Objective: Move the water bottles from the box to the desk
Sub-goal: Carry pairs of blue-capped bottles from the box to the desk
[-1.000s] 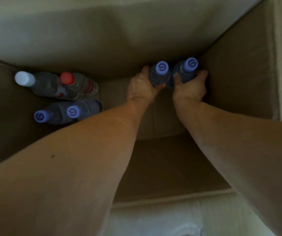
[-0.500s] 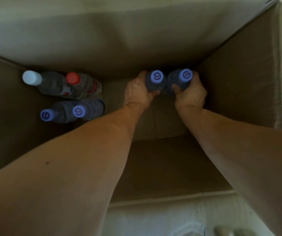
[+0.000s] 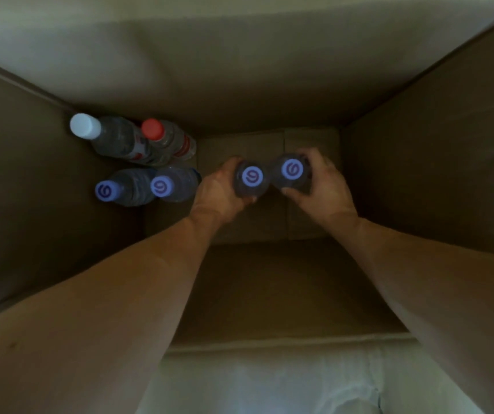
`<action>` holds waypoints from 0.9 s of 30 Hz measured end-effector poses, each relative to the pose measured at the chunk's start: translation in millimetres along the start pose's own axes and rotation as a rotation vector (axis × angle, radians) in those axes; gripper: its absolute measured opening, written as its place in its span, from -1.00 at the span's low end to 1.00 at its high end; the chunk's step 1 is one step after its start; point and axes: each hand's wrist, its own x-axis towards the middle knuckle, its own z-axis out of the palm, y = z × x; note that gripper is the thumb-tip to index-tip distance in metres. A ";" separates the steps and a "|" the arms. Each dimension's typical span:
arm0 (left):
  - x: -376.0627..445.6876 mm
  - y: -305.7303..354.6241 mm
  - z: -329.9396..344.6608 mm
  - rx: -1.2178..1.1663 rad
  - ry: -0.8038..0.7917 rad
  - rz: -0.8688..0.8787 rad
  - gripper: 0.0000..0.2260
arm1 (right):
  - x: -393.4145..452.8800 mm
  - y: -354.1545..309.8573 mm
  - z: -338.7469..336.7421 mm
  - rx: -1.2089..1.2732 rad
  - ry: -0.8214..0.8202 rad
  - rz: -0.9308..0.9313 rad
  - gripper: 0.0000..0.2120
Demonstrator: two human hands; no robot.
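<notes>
I look straight down into a deep cardboard box (image 3: 436,174). My left hand (image 3: 218,192) grips a purple-capped water bottle (image 3: 252,177) and my right hand (image 3: 324,183) grips a second purple-capped bottle (image 3: 292,171); both bottles are upright, side by side, near the middle of the box. At the left of the box floor stand a white-capped bottle (image 3: 86,125), a red-capped bottle (image 3: 152,130) and two more purple-capped bottles (image 3: 105,191) (image 3: 162,186). The desk is out of view.
The box's tall walls close in on all sides, with the near rim (image 3: 284,342) below my forearms. Pale fabric (image 3: 269,383) lies just outside the near edge. Bare cardboard floor (image 3: 269,222) shows under my hands.
Both hands have carried their two bottles from the far right corner of the box toward its middle and toward me. The bottles on the left stay where they were.
</notes>
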 end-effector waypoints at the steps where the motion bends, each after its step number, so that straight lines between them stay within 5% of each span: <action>1: 1.8 -1.0 1.5 0.007 -0.006 0.004 -0.29 | 2.6 3.4 0.3 -0.019 -0.031 -0.012 -0.21; 8: 14.9 -6.5 9.9 -0.032 -0.010 -0.022 -0.28 | 28.9 27.8 4.6 0.030 -0.126 -0.009 -0.15; 18: 2.0 17.2 -24.7 -0.500 -0.162 -0.201 -0.44 | 17.1 18.7 -29.7 0.731 -0.333 0.273 -0.35; 23: -33.8 34.1 -47.8 -0.703 -0.238 -0.269 -0.62 | -10.8 -0.3 -57.1 0.890 -0.487 0.287 -0.27; 27: -66.6 48.6 -60.0 -0.889 -0.270 -0.347 -0.60 | -39.4 -16.6 -73.2 1.055 -0.571 0.298 -0.40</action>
